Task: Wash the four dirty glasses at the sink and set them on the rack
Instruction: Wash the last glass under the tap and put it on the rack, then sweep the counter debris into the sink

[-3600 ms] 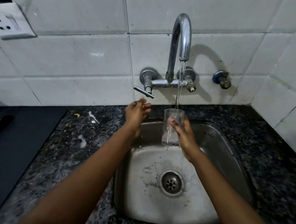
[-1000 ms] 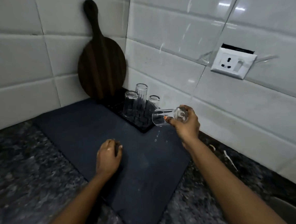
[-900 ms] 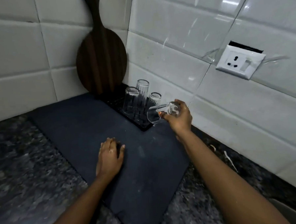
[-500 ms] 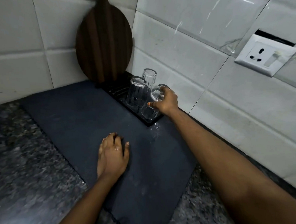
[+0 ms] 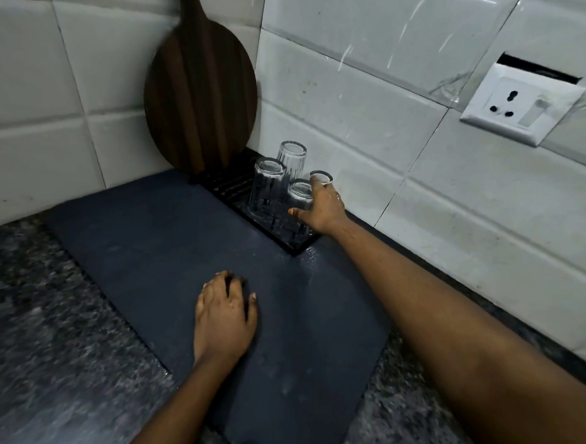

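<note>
Glass going mouth-down onto rack, right hand grasping it.
Lower it straight, clear of the tumbler at ten o'clock; left hand lies flat, empty.

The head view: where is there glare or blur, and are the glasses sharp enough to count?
Head view: streaky glare on the wall tiles; granite counter at lower left smeared by blur; grout lines bow from wide-angle distortion; four upturned glasses on the rack stay countable, though the right hand partly covers them.
</note>
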